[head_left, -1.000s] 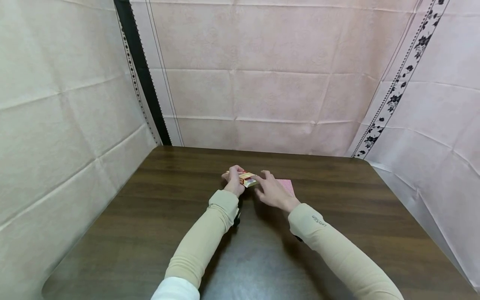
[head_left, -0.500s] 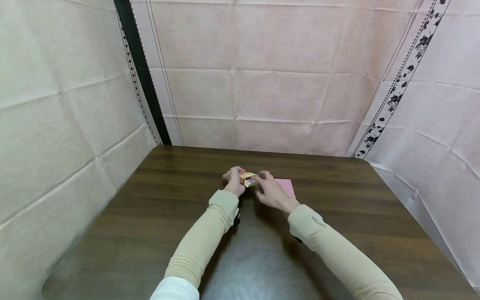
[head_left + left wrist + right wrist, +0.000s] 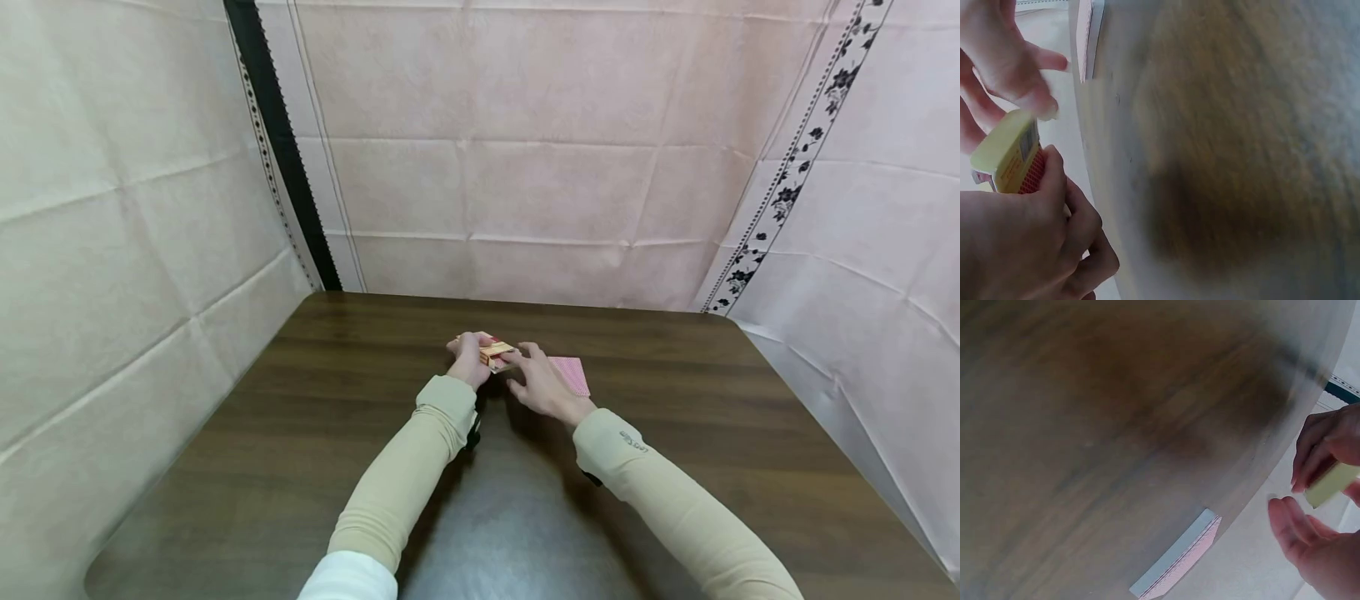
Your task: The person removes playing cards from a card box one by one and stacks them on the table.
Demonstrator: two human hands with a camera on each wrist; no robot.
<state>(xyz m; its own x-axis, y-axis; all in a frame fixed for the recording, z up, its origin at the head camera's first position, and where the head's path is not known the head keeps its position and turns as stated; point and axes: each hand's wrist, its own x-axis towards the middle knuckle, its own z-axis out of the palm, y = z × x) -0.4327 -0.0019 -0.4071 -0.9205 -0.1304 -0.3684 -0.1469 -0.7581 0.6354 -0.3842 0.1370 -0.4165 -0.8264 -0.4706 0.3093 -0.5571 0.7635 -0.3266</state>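
My left hand (image 3: pixel 470 360) grips a small red-and-yellow card box (image 3: pixel 497 350), held above the table near its far side. In the left wrist view, the box's pale yellow end (image 3: pixel 1004 140) and a barcode on its side face up out of the fist. My right hand (image 3: pixel 546 383) is at the box's right end, its fingers extended and spread. One blurred right fingertip (image 3: pixel 1044 106) is right at the box's corner. Just beyond the right hand, a squared deck of playing cards (image 3: pixel 572 375) with pink patterned backs lies on the table.
The dark wood table (image 3: pixel 300 467) has a rounded far edge close beyond the hands. Pale cloth walls (image 3: pixel 540 192) stand behind it and on both sides, with a dark strip (image 3: pixel 288 150) at the back left corner.
The box has turned slightly in my left hand, and its end by my right fingers now looks pinker. Both arms stay almost in place; the deck has not moved.
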